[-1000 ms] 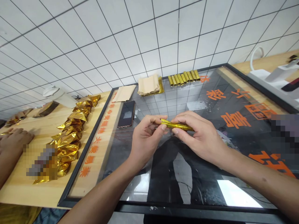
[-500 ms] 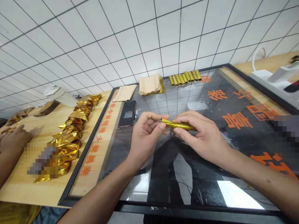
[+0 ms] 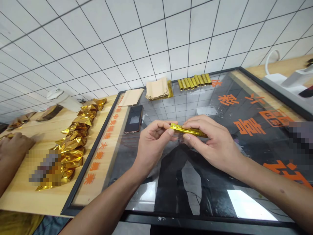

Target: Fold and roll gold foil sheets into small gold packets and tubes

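Observation:
A thin roll of gold foil paper [image 3: 189, 131] is held level between my two hands, above the dark glass tabletop [image 3: 151, 153]. My left hand [image 3: 155, 138] pinches its left end between thumb and fingers. Closed around the right part is my right hand [image 3: 207, 135], thumb below and fingers on top, covering the far end. Along the back of the glass lies a row of finished-looking gold rolls [image 3: 195, 81]. Beside them sits a stack of tan paper sheets with gold backing [image 3: 157, 88], and further left another tan paper piece [image 3: 132, 97].
A phone [image 3: 133, 119] lies on the glass at left. Crumpled gold foil pieces [image 3: 74, 142] line the wooden table, near another person's hand [image 3: 16, 147]. A white cup [image 3: 65, 99] stands behind. At right is a white power strip [image 3: 288, 85]. The tiled wall [image 3: 146, 42] closes the back.
The left end of the gold roll has turned slightly between my fingers, showing more of its foil face. Both hands keep nearly the same place and grip.

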